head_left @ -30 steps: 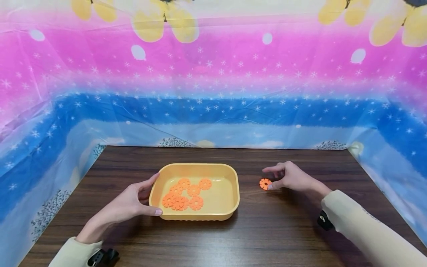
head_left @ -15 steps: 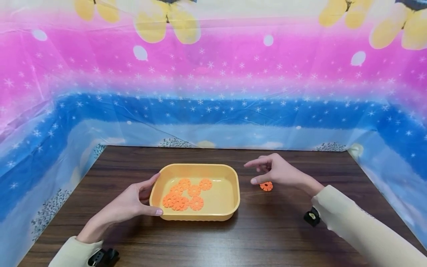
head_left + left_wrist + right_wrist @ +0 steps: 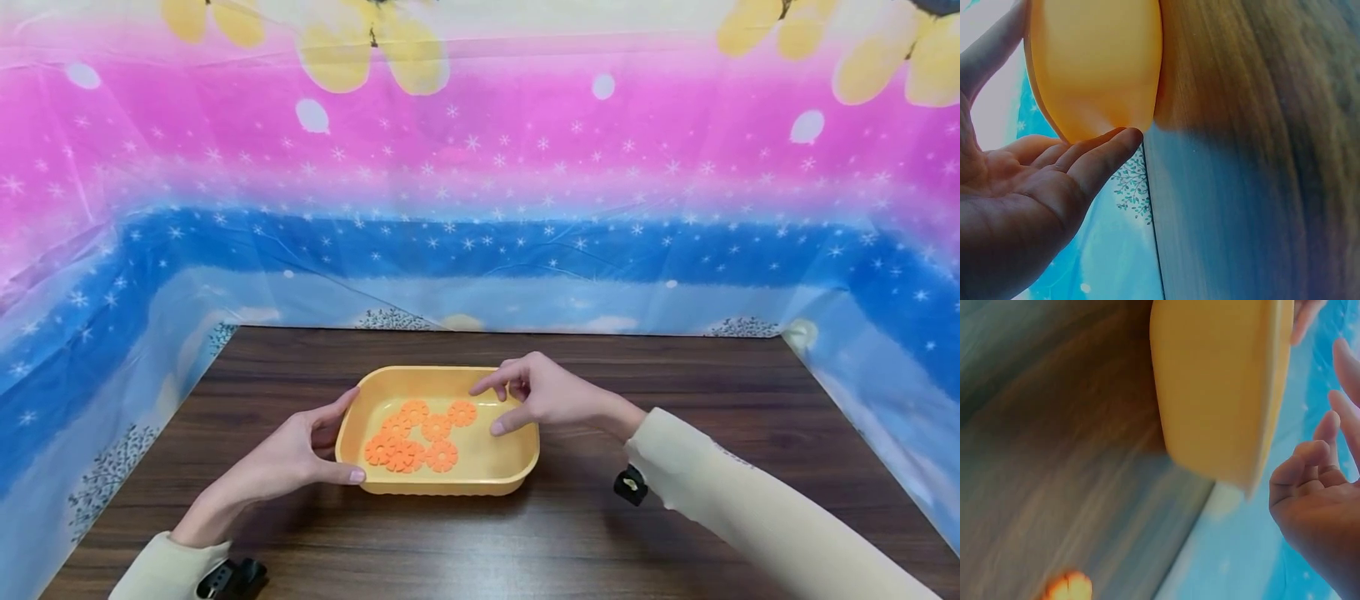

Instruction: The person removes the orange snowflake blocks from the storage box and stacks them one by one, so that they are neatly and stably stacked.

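Observation:
A yellow plastic tray (image 3: 487, 479) stands on the table, with several orange notched discs (image 3: 437, 427) lying flat inside, grouped toward its left half. My left hand (image 3: 300, 442) holds the tray's left end, thumb at the front corner and fingers at the back one. In the left wrist view, the fingers (image 3: 1107, 156) lie against the tray's end wall. Over the tray's right end hovers my right hand (image 3: 551, 392), thumb and index finger apart with nothing between them. One loose orange disc (image 3: 1069, 586) is on the table in the right wrist view; the right arm hides it in the head view.
The dark wood table (image 3: 465, 550) ends at the back against a printed cloth (image 3: 480, 250), which also rises along both sides. A black wrist device (image 3: 630, 485) sits under the right sleeve, another wrist device (image 3: 232, 579) by the left one.
My right hand leaves the loose disc on the table and moves left, from beside that disc to above the tray's right end. The left hand and tray stay put.

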Demonstrator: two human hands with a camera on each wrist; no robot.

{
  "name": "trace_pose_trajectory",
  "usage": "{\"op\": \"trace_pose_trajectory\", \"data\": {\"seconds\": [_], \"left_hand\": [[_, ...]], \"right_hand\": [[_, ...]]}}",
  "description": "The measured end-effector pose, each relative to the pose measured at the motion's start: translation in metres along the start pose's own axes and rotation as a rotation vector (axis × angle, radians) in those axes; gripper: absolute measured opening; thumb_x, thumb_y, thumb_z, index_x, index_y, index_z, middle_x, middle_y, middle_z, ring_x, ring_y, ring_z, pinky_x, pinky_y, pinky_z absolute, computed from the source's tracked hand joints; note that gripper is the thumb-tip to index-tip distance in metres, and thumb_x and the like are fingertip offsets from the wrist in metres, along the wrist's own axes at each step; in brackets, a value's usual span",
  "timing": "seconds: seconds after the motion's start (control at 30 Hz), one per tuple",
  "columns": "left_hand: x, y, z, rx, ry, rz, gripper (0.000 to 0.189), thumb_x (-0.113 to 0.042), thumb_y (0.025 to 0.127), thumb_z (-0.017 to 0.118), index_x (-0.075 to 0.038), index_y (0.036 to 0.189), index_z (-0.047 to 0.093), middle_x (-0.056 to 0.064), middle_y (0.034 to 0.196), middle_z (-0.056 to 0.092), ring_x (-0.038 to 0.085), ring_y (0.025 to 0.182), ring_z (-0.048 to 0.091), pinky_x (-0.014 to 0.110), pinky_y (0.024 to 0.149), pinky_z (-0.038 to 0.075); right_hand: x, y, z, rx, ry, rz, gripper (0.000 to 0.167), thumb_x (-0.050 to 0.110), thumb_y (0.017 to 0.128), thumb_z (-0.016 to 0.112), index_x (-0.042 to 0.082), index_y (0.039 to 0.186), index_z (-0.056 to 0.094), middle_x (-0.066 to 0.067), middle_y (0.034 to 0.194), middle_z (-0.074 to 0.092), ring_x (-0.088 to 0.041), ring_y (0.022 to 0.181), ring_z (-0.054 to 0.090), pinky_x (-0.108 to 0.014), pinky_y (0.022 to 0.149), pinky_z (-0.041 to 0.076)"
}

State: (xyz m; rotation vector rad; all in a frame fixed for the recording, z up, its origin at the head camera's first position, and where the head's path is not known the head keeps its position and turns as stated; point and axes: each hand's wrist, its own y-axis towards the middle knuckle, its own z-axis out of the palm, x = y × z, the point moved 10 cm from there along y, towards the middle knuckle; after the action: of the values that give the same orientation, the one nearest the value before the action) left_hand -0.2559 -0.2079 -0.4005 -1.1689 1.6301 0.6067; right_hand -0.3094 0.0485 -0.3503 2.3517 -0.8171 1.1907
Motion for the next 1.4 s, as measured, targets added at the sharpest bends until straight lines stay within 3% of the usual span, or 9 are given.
{"op": "trace_pose_trajectory", "data": {"seconds": [0.37,0.6,0.87,1.17,1.3,1.4], "left_hand": [[0.001,0.000,0.000,-0.001,-0.009,0.002,0.114,-0.015,0.084,0.089,-0.005,0.167,0.012,0.034,0.165,0.023,0.049,0.142,0.042,0.037,0.094,0.060],[0.002,0.000,0.000,-0.004,-0.009,-0.008,0.115,-0.016,0.083,0.090,-0.003,0.167,0.012,0.032,0.167,0.018,0.050,0.143,0.041,0.037,0.095,0.060],[0.001,0.001,0.000,-0.006,-0.001,-0.006,0.115,-0.015,0.083,0.090,-0.002,0.167,0.013,0.033,0.167,0.018,0.050,0.143,0.041,0.037,0.096,0.059],[0.000,0.000,0.000,0.007,-0.021,0.010,0.114,-0.014,0.084,0.089,-0.005,0.167,0.012,0.033,0.166,0.021,0.050,0.143,0.041,0.036,0.094,0.060],[0.001,0.001,0.001,0.012,-0.025,0.012,0.114,-0.014,0.084,0.089,-0.004,0.167,0.012,0.033,0.167,0.020,0.050,0.144,0.040,0.035,0.094,0.060],[0.001,0.001,0.000,0.011,-0.030,0.017,0.114,-0.013,0.084,0.089,-0.004,0.167,0.012,0.032,0.167,0.019,0.049,0.144,0.040,0.035,0.094,0.060]], "right_hand": [[-0.007,0.025,0.041,0.122,0.039,0.028,0.050,0.011,0.082,0.088,0.007,0.130,0.074,-0.029,0.103,0.061,-0.028,0.069,0.038,-0.026,0.062,0.033],[-0.006,0.036,0.055,0.169,-0.012,0.031,0.050,0.007,0.080,0.090,0.003,0.127,0.075,-0.024,0.095,0.063,-0.024,0.074,0.047,-0.023,0.064,0.038],[-0.011,0.046,0.068,0.222,-0.058,0.074,0.048,0.000,0.076,0.091,0.004,0.122,0.078,-0.014,0.103,0.074,-0.031,0.089,0.056,-0.020,0.068,0.044],[-0.026,0.053,0.076,0.222,-0.088,0.135,0.046,-0.001,0.073,0.093,0.009,0.116,0.081,0.001,0.103,0.078,-0.011,0.080,0.054,-0.019,0.070,0.044],[-0.030,0.054,0.078,0.223,-0.096,0.161,0.045,0.000,0.073,0.093,0.011,0.115,0.082,0.002,0.099,0.076,-0.010,0.078,0.052,-0.019,0.070,0.043],[-0.031,0.055,0.079,0.219,-0.094,0.169,0.043,-0.001,0.073,0.093,0.010,0.114,0.082,-0.005,0.092,0.074,-0.012,0.076,0.050,-0.019,0.069,0.042]]}}
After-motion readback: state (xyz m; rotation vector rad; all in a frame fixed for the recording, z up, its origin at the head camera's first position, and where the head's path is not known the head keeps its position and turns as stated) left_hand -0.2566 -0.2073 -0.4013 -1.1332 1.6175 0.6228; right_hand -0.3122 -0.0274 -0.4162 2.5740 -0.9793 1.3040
